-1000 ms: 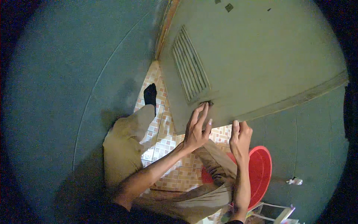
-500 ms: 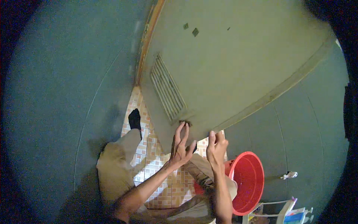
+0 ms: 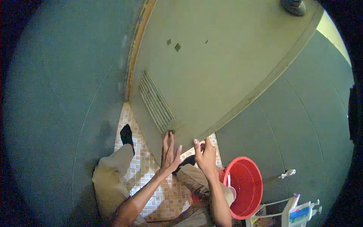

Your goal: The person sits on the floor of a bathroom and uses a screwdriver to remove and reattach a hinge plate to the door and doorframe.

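A beige door (image 3: 227,68) with a slatted vent (image 3: 157,100) near its bottom stands in front of me. My left hand (image 3: 170,157) has its fingers stretched out, the tips against a dark patch on the door just below the vent, and its thumb apart. At the door's lower corner, my right hand (image 3: 206,157) is closed on the edge, thumb on one side and fingers bent on the other. What lies under the left fingertips is too small to make out.
A red tub (image 3: 244,189) with a pink-handled dipper (image 3: 231,189) is beside my right forearm. Beyond it stand a white rack (image 3: 287,213) holding bottles and a white wall fitting (image 3: 289,173). Grey-green walls flank the door, with tiled floor (image 3: 151,166) below. A dark doorknob (image 3: 295,6) shows at top.
The view has shifted, bringing the doorknob into sight, and the door and both hands appear further left. My left fingertips stay near the vent's lower end, and my right hand stays at the door's edge.
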{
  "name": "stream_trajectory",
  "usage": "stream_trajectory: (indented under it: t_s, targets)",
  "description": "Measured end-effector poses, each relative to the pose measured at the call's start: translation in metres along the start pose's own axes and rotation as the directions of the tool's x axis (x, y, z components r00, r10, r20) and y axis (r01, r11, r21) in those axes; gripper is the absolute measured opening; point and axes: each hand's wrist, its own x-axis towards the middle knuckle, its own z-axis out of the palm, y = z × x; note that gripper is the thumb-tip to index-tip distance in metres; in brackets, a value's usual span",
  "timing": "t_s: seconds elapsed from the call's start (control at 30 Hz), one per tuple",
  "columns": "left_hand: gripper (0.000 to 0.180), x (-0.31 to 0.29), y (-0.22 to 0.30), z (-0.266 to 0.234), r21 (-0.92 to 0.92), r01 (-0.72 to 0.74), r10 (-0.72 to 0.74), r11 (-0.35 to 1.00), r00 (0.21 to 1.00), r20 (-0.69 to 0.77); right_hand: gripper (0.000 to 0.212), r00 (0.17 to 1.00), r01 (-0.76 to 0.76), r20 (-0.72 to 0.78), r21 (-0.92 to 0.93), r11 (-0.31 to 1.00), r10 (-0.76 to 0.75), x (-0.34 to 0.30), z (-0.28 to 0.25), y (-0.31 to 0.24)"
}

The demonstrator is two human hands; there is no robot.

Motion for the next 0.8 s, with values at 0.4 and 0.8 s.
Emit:
stream_trajectory:
  t_s: [0.4, 0.8]
  targets:
    - [0.074, -0.008, -0.048, 0.017, -0.167, 0.220, -0.202, 0.961, 0.972, 0.118, 0.031, 1.000, -0.022, -0.019, 0.038, 0.999, 0.023, 0.000, 0.001, 0.001]
    - [0.074, 0.003, 0.034, 0.000, -0.138, -0.113, 0.113, 0.984, 0.994, -0.008, 0.029, 1.000, -0.024, -0.010, 0.054, 0.998, 0.024, -0.004, -0.005, -0.005]
